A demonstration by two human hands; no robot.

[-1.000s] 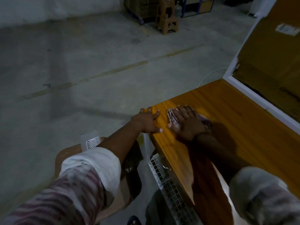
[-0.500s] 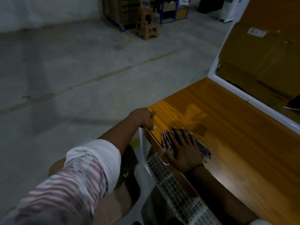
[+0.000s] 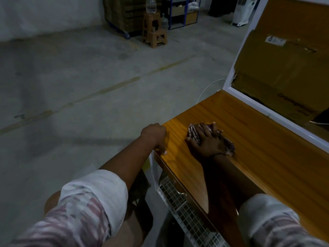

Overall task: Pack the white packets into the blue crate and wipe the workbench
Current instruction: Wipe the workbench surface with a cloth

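the cloth (image 3: 193, 132) is a crumpled rag striped dark red and white. it lies on the glossy orange wood-grain workbench (image 3: 267, 157), near its left front corner. the right hand (image 3: 206, 141) rests flat on it, fingers straight and spread, pressing it down; its edges show past the fingertips and beside the wrist. the left hand (image 3: 154, 135) clasps the workbench corner, fingers curled over the edge.

Premises: warehouse or storage workshop. Bare concrete floor (image 3: 85, 82) with a worn painted line (image 3: 114, 88) runs beyond the wooden tabletop (image 3: 267, 166). A large cardboard box (image 3: 284, 68) stands behind the tabletop. Far across the floor from it are a wheeled cart of stacked cartons (image 3: 122, 13), a blue metal rack (image 3: 183, 14) and a plastic stool (image 3: 154, 32). A wire shelf (image 3: 187, 216) hangs under the tabletop's near edge.
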